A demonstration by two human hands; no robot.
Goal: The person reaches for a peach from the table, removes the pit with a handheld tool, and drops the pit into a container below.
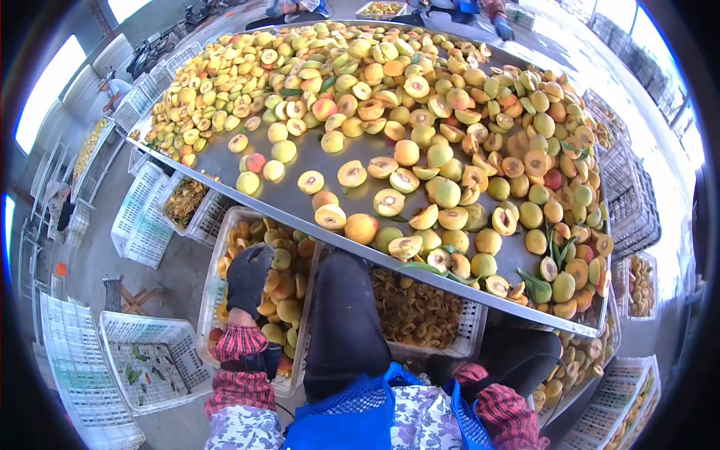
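My left hand (250,279), in a dark glove, reaches down over a white crate (213,300) of whole and halved peaches (288,309). Its back faces me, and its fingertips are hidden against the fruit. Between my knees, low beside a crate of brown-orange pieces (420,311), my right hand (444,369) is a dark shape, its fingers hidden. Above both hands, the metal table (307,217) carries a heap of yellow-green peaches (390,82), many cut in half with pits or hollows showing. Green leaves (534,286) lie among them near the front right.
A nearly bare crate (112,322) with scattered leaves stands on the floor at left. Another crate (139,214) and a crate of scraps (184,201) sit by the table's left. Filled crates (641,285) line the right. A co-worker's gloved hand (503,28) shows beyond the table.
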